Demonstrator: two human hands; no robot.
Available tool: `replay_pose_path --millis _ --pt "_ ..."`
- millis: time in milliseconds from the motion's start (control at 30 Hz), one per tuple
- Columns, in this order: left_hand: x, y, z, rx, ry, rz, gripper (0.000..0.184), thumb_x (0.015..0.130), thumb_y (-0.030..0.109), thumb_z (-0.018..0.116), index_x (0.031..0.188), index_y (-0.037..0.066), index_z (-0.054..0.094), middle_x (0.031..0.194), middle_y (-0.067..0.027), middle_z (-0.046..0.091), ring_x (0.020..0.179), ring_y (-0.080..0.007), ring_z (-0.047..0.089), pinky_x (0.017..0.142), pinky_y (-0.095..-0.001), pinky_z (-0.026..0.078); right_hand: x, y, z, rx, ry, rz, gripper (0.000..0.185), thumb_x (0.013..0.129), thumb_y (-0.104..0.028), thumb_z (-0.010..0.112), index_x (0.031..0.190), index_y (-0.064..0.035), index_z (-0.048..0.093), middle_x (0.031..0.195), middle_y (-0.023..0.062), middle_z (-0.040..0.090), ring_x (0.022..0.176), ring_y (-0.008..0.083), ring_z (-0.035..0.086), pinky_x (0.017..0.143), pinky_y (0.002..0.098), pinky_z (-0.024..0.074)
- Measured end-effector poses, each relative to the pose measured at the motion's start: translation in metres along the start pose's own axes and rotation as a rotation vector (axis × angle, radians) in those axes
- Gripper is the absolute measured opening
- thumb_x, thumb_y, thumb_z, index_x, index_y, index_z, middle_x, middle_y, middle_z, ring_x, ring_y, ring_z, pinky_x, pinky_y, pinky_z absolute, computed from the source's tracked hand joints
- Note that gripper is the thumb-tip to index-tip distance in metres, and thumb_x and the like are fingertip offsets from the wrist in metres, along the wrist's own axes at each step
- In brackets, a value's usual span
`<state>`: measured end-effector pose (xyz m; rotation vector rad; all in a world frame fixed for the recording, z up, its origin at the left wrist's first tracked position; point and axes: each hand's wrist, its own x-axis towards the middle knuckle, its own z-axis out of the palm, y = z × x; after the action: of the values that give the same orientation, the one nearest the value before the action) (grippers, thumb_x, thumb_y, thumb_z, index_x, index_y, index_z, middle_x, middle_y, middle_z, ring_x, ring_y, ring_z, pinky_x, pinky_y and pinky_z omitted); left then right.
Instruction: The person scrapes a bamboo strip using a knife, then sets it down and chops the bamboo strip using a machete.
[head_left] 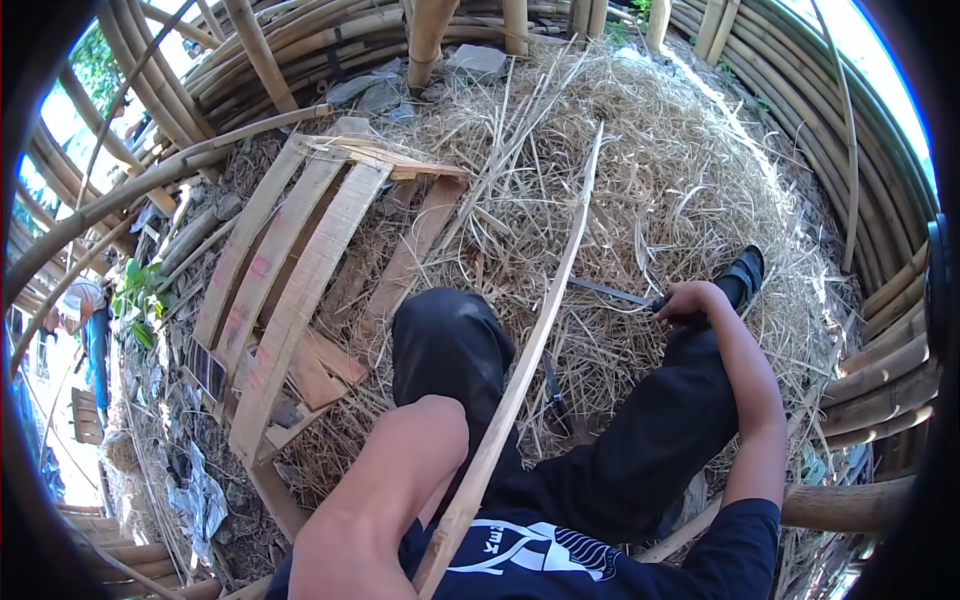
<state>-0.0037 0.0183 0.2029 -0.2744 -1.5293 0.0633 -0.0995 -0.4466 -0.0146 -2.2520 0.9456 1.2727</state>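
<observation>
My right hand (690, 300) is closed around the dark handle of a knife (612, 291). Its long, narrow blade points left over the straw, and the hand rests by my right lower leg and sandal (743, 275). A long split bamboo strip (545, 345) runs from the straw back across my lap to my chest. My left arm (400, 470) is bent with the elbow near my left knee; the left hand itself is hidden. Between my legs lies a dark, slender tool (555, 395), perhaps a second knife.
A slatted wooden crate (300, 290) leans to the left. Straw-like shavings (680, 150) cover the ground around me. Bamboo poles (850, 150) form curved walls on both sides. Crumpled plastic (200, 500) lies at lower left, and another person (85, 310) is partly visible at far left.
</observation>
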Motion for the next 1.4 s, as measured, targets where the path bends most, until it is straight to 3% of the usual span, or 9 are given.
replay_pose_path --millis 400,467,700,833,1033,1133,1200,1300,1400 --pt "0.016 -0.005 -0.051 -0.182 -0.347 -0.252 0.013 0.085 0.019 0.054 0.081 0.01 0.063 0.07 0.001 0.062 0.063 -0.0159 0.061 0.055 -0.0295 0.044 0.004 0.004 0.003 0.091 -0.009 0.018 0.055 0.076 -0.055 0.069 0.104 -0.0074 0.07 0.096 0.0098 0.07 0.085 0.0232 0.065 0.077 0.0351 0.049" --pt "0.023 -0.007 -0.063 -0.225 -0.41 -0.303 0.013 0.086 0.019 0.054 0.082 0.01 0.063 0.071 0.0009 0.062 0.065 -0.0165 0.062 0.057 -0.0299 0.045 0.008 0.006 0.003 0.074 0.013 -0.008 0.051 0.079 -0.047 0.072 0.097 0.0011 0.069 0.083 0.0071 0.069 0.071 0.0182 0.064 0.066 0.0328 0.0509" --pt "0.056 -0.013 -0.083 -0.422 -0.637 -0.475 0.014 0.087 0.019 0.054 0.084 0.011 0.064 0.073 0.0007 0.063 0.069 -0.0183 0.063 0.062 -0.0314 0.047 0.03 0.017 0.01 0.169 -0.029 -0.006 0.046 0.078 -0.044 0.073 0.091 -0.0003 0.07 0.084 0.0072 0.07 0.069 0.0187 0.067 0.064 0.0324 0.0519" --pt "0.042 -0.01 -0.088 -0.06 0.016 -0.003 0.032 0.084 0.022 0.063 0.057 0.012 0.048 0.048 0.0108 0.038 0.036 0.0016 0.032 0.036 -0.0138 0.025 -0.003 -0.001 0.004 0.005 0.169 -0.061 0.062 0.067 -0.059 0.075 0.085 -0.0004 0.071 0.083 0.0107 0.07 0.074 0.0226 0.066 0.069 0.0345 0.0519" --pt "0.036 0.024 -0.132 0.769 0.337 0.122 0.05 0.092 0.056 0.043 0.081 0.008 0.054 0.054 0.0045 0.037 0.044 -0.0071 0.033 0.048 -0.0227 0.032 -0.008 0.007 -0.001 -0.091 0.451 -0.041 0.064 0.059 -0.057 0.078 0.084 0.0006 0.071 0.089 0.0201 0.068 0.083 0.0339 0.066 0.076 0.0412 0.0519" --pt "0.034 0.016 -0.15 0.96 0.295 0.176 0.053 0.094 0.057 0.041 0.094 0.005 0.054 0.061 0.0007 0.041 0.048 -0.008 0.034 0.045 -0.0235 0.03 -0.03 0.017 0.002 0.012 0.485 -0.044 0.06 0.059 -0.053 0.079 0.08 0.0019 0.07 0.085 0.0207 0.068 0.083 0.0336 0.066 0.076 0.0415 0.0519" --pt "0.035 -0.013 -0.148 1.387 0.658 0.205 0.057 0.096 0.059 0.032 0.1 0.006 0.053 0.061 0.0008 0.04 0.049 -0.0086 0.034 0.046 -0.024 0.03 -0.042 0.026 0.008 0.081 0.616 -0.075 0.054 0.061 -0.046 0.081 0.074 0.0049 0.066 0.074 0.0198 0.067 0.072 0.0296 0.067 0.066 0.0395 0.0523" --pt "0.033 -0.041 -0.151 1.449 0.715 -0.001 0.06 0.096 0.061 0.028 0.096 0.007 0.055 0.062 0.0004 0.042 0.05 -0.0099 0.035 0.048 -0.026 0.034 -0.065 0.038 0.012 0.513 0.563 -0.051 0.047 0.064 -0.038 0.081 0.069 0.0052 0.064 0.064 0.0147 0.064 0.057 0.0226 0.064 0.054 0.0349 0.0497" --pt "0.032 -0.032 -0.161 1.06 0.673 -0.176 0.064 0.095 0.064 0.027 0.093 0.007 0.056 0.055 -0.0008 0.04 0.047 -0.012 0.036 0.049 -0.0289 0.036 -0.083 0.041 0.02 0.737 0.707 -0.082 0.037 0.069 -0.03 0.078 0.065 0.0037 0.061 0.056 0.0084 0.059 0.049 0.0161 0.059 0.047 0.0306 0.0454"
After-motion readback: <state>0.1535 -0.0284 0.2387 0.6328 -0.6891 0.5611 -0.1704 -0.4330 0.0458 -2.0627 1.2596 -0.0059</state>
